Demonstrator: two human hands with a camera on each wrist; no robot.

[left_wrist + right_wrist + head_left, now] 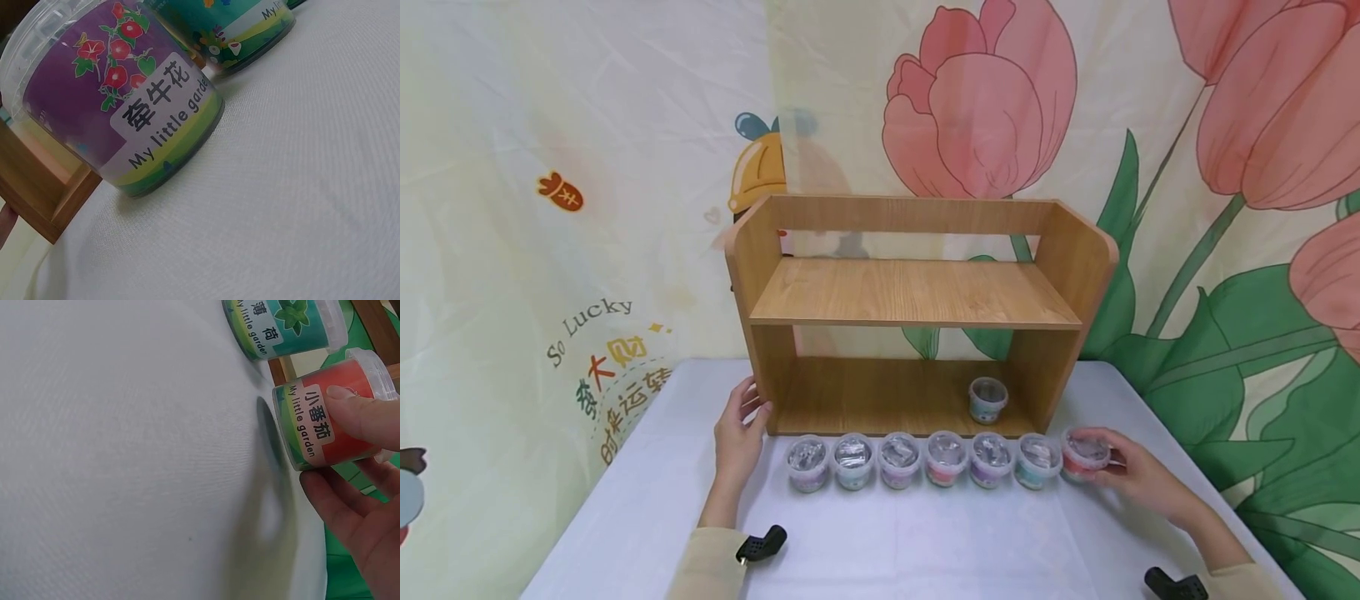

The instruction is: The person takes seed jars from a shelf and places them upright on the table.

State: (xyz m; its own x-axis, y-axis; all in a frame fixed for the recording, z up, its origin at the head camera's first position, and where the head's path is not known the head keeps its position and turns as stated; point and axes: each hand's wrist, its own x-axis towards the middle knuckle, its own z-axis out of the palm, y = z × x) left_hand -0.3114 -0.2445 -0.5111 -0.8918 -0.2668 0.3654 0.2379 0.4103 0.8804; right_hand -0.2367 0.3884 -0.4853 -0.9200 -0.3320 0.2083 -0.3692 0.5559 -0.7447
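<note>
My right hand (1138, 475) grips a clear-lidded plastic cup (306, 419) with a red "My little garden" label, thumb on one side and fingers on the other. In the right wrist view the cup seems slightly off the cloth, its shadow beside it. It is at the right end of a row, next to a teal-labelled cup (281, 328). My left hand (737, 437) rests against the lower left side of a wooden shelf (917, 292). A purple-labelled cup (119, 94) is the row's leftmost.
Several lidded cups, among them a middle one (946, 458), line the shelf's front edge. Another cup (987, 400) stands on the lower board at the right. White cloth covers the table (895, 542). Behind hangs a printed flower backdrop (985, 108).
</note>
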